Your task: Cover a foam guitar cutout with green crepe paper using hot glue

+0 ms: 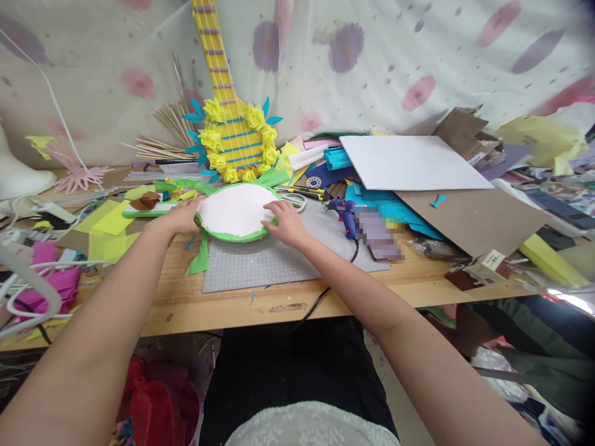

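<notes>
A round white craft piece (235, 209) with a green crepe-paper edge sits at the left end of the grey cutting mat (260, 266). Its narrow green-and-white neck (153, 209) points left, giving it the shape of a small guitar. My left hand (183, 217) grips it where neck and body meet, with some fingertips hidden. On the opposite side, my right hand (287, 222) holds the right edge, fingers over the white face. A loose green strip (199, 255) hangs from the lower left edge.
Behind stands a yellow paper guitar (239, 142) trimmed with yellow flowers. Right of the mat's middle lie a blue glue gun (344, 217) with a black cable and a blurred phone (377, 232). White board (413, 162), cardboard (478, 220) and coloured paper crowd the right; yellow sheets (111, 217) lie left.
</notes>
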Action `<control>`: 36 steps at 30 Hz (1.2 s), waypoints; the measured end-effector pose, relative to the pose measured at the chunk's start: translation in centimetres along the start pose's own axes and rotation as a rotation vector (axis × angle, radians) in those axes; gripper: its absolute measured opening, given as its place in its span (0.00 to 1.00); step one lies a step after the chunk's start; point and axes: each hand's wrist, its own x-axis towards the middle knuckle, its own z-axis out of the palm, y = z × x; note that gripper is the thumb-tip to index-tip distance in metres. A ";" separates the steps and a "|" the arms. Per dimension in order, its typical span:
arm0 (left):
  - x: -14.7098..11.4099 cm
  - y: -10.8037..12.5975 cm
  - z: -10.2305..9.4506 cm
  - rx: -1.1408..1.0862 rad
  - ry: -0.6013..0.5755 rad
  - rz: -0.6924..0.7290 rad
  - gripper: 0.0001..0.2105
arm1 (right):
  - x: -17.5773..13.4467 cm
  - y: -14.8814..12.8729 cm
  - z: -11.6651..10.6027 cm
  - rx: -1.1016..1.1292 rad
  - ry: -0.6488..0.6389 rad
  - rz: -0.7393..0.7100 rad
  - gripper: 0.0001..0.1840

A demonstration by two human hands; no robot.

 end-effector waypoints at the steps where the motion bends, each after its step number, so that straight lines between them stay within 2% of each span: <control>1: 0.1 -0.3 0.0 0.013 -0.020 -0.025 0.49 | 0.3 -0.1 0.4 -0.001 -0.018 0.016 0.22; 3: 0.4 -0.8 0.0 0.039 -0.056 -0.052 0.49 | 0.9 -0.1 1.1 0.011 -0.036 0.110 0.27; 7: 0.8 -1.5 0.0 0.053 -0.029 -0.044 0.45 | 1.6 0.3 2.3 0.124 -0.047 0.334 0.30; 12: 0.5 -1.0 -1.0 0.102 -0.010 -0.067 0.37 | 1.3 1.2 1.8 0.202 0.046 0.382 0.28; 16: -0.2 -0.2 -1.7 0.018 -0.016 0.056 0.36 | -0.3 1.9 -0.4 0.092 0.053 0.366 0.24; 21: -0.3 0.7 -0.8 -0.074 -0.087 0.141 0.32 | -1.9 2.0 -3.6 -0.090 -0.091 0.355 0.16; 23: -0.1 1.0 -0.3 -0.119 -0.112 0.148 0.31 | -1.8 1.9 -5.4 -0.133 -0.107 0.287 0.12; 26: 0.0 1.4 0.0 -0.151 -0.146 0.178 0.29 | -0.9 2.5 -9.4 -0.153 -0.028 0.233 0.10; 29: 0.1 1.7 -0.5 -0.161 -0.195 0.206 0.30 | 0.3 5.2 -13.7 -0.234 0.042 0.359 0.13; 32: 0.4 1.9 -1.6 -0.216 -0.247 0.209 0.34 | 0.9 9.9 -16.0 -0.471 0.047 0.477 0.15; 34: 0.7 2.1 -2.1 -0.284 -0.189 0.190 0.35 | 0.9 13.0 -16.1 -0.611 0.016 0.479 0.23; 36: 1.1 2.5 -2.3 -0.390 -0.042 0.148 0.31 | 0.7 15.5 -15.7 -0.684 -0.040 0.510 0.30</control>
